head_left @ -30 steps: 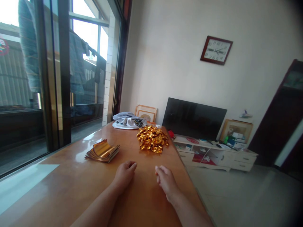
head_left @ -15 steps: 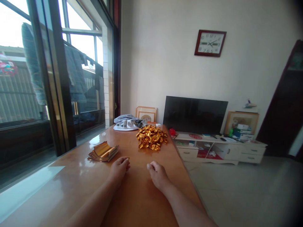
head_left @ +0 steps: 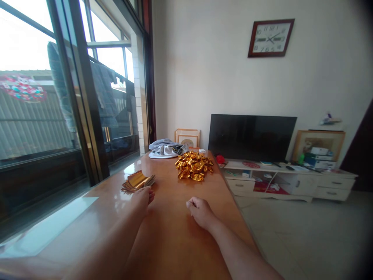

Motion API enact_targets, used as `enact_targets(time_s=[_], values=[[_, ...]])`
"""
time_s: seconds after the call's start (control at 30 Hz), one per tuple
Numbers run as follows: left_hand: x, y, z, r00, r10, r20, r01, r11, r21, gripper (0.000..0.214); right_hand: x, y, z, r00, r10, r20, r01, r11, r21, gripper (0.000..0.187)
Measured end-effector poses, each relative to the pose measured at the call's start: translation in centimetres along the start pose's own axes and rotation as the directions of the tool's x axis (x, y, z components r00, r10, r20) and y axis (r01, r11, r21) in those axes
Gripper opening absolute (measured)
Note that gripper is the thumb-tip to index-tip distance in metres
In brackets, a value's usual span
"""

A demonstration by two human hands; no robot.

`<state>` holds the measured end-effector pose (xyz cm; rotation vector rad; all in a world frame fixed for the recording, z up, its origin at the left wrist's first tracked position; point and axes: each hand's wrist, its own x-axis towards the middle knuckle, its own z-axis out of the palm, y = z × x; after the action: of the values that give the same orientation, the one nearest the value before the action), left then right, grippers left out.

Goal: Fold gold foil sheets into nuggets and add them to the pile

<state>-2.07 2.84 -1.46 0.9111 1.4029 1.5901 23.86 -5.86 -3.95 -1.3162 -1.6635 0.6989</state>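
My left hand [head_left: 143, 196] is at the near right edge of a stack of gold foil paper sheets [head_left: 136, 180] on the wooden table. Its fingers are curled and partly hidden by the back of the hand, so any sheet in them cannot be made out. My right hand [head_left: 201, 210] hovers low over or rests on the table, closed with the thumb against the curled fingers, and nothing shows in it. Beyond it lies a heap of crumpled or folded gold foil pieces [head_left: 194, 166].
The glossy table [head_left: 166, 237] has folded grey and white cloth [head_left: 164, 148] at its far end. A pale sheet [head_left: 61, 225] lies along its left side by the window. Beyond the right edge stand a low white cabinet [head_left: 317, 184] and a television [head_left: 250, 136].
My left hand has moved left to the stack's near edge. My right hand stays closed at about the same place. The view has turned slightly left.
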Motion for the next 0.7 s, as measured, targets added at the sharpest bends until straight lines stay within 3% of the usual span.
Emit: enact_targets(time_s=[0.17, 0.33, 0.5, 0.7], values=[[1.7, 0.6, -2.8, 0.994, 0.085, -0.071, -0.072, 0.983, 0.171, 0.028, 0.0, 0.3, 0.0, 1.000, -0.015, 0.023, 0.014, 1.000, 0.017, 0.027], [3.1, 0.7, -5.6, 0.973, 0.210, -0.093, -0.155, 0.899, 0.410, 0.032, -0.1, 0.7, -0.1, 0.999, -0.006, 0.052, 0.005, 1.000, 0.023, 0.026], [4.0, 0.7, -6.7, 0.949, 0.314, -0.011, -0.242, 0.754, 0.610, 0.029, -0.2, 0.7, -0.2, 0.998, -0.012, 0.068, 0.010, 1.000, 0.029, 0.025], [5.1, 0.4, -6.4, 0.914, 0.380, 0.141, -0.348, 0.555, 0.756, 0.026, -0.2, 0.6, -0.2, 0.996, 0.008, 0.084, -0.011, 0.999, 0.035, 0.023]])
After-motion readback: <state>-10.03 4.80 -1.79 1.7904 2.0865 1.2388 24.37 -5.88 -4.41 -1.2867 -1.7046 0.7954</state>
